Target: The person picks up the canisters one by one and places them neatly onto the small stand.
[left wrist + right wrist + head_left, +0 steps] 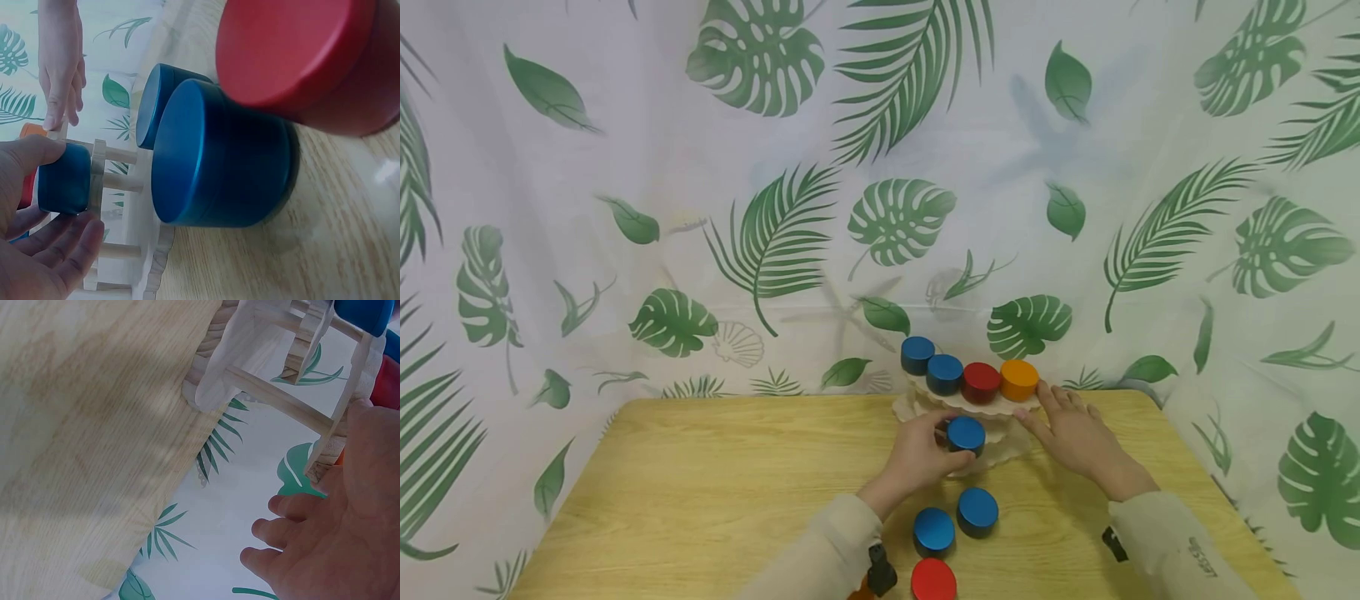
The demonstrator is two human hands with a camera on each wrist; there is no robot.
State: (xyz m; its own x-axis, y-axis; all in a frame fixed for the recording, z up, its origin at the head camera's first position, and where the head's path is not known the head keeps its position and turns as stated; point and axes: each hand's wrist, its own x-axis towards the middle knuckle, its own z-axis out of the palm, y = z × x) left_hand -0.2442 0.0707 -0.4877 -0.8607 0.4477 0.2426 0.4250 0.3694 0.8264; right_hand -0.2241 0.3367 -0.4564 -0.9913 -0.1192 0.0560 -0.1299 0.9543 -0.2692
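Blue and flat-topped, the gripped cylinder (966,435) looks squat.

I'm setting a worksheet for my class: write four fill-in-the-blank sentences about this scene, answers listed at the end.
1. The left hand holds a ____ cylinder.
2. The top wooden tier carries ____ cylinders in all.
3. In the head view, the orange cylinder stands at that row's ____ end.
4. Right next to the orange cylinder on that tier stands a ____ one.

Missing words: blue; four; right; red.
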